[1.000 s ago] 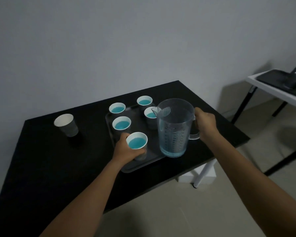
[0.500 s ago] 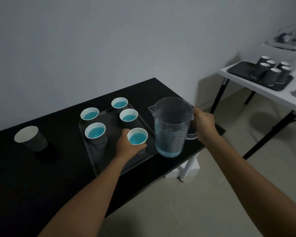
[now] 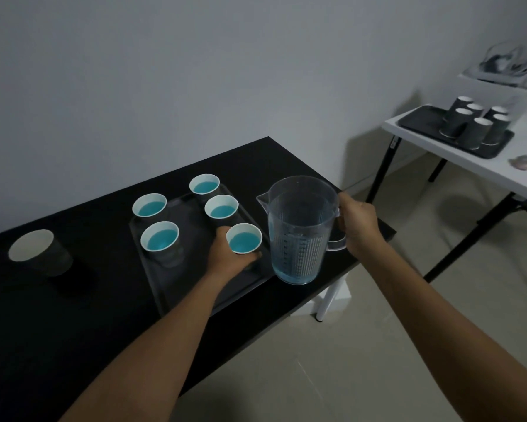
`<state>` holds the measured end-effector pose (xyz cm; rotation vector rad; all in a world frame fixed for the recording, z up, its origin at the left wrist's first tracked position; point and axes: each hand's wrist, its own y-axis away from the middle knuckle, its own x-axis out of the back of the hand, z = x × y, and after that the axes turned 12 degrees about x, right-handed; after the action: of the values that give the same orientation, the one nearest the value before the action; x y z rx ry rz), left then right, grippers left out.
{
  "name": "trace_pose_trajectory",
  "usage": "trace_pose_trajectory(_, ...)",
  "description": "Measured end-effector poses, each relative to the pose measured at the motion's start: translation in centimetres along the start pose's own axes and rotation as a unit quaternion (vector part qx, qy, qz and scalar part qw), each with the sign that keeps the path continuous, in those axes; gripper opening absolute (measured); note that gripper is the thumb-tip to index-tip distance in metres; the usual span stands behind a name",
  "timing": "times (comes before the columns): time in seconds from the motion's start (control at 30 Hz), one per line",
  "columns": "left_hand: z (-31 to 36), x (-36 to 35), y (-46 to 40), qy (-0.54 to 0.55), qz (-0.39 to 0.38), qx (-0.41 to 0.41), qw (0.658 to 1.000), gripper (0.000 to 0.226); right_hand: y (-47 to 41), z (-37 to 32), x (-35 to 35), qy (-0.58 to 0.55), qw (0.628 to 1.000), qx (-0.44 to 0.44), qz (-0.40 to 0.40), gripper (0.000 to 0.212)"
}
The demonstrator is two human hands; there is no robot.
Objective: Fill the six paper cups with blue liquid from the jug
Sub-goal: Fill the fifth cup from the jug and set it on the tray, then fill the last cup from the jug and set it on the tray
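Several paper cups holding blue liquid stand on a dark tray on the black table. My left hand is wrapped around the nearest filled cup at the tray's right side. A clear jug stands upright on the table just right of the tray, with only a thin layer of blue liquid at its bottom. My right hand grips its handle. One empty cup stands alone on the table at the far left.
A white folding table stands at the right, carrying a dark tray with several upturned dark cups and a small object. A white box sits on the floor under the black table's right end. Plain wall behind.
The view has swung a little to the right, so the table and cups sit further left in frame. Both hands keep their holds; the jug stays upright beside the tray.
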<state>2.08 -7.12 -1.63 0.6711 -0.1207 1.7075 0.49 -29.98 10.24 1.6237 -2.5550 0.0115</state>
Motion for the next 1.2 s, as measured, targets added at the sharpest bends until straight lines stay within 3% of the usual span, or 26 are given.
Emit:
trace_pose_trajectory(0.27,-3.4,1.9,0.3,-0.027,-0.022,0.015,0.999,0.099,0.9,-0.5,-0.7,0.001,0.999,0.025,-0.042,0.033)
trace_pose_trajectory(0.33,-4.3,2.6,0.8,-0.050,-0.014,0.019,0.998,0.091,1.3,-0.6,-1.3,0.007,0.997,0.026,-0.067,0.033)
trace_pose_trajectory(0.53,-7.2,5.3,1.9,-0.084,0.075,0.024,0.993,0.036,2.9,-1.0,-3.8,0.015,0.987,0.013,-0.159,0.029)
trace_pose_trajectory(0.77,-10.6,10.8,4.2,-0.127,0.126,0.050,0.983,0.031,5.6,-1.7,-9.5,0.013,0.969,-0.007,-0.246,0.024)
trace_pose_trajectory(0.9,-12.7,14.3,5.5,-0.133,0.156,0.084,0.975,0.031,7.5,-1.9,-12.9,-0.010,0.959,-0.019,-0.282,0.010)
trace_pose_trajectory(0.97,-13.5,15.8,5.9,-0.140,0.166,0.105,0.970,0.033,8.4,-2.0,-14.5,-0.016,0.957,-0.008,-0.288,0.019)
trace_pose_trajectory(1.03,-14.5,17.4,6.3,-0.145,0.180,0.129,0.964,0.034,9.4,-2.1,-16.4,-0.010,0.954,0.009,-0.300,0.012)
trace_pose_trajectory(1.2,-16.8,20.9,7.1,-0.148,0.211,0.161,0.953,0.032,11.1,-2.4,-20.8,0.004,0.944,0.007,-0.330,0.021)
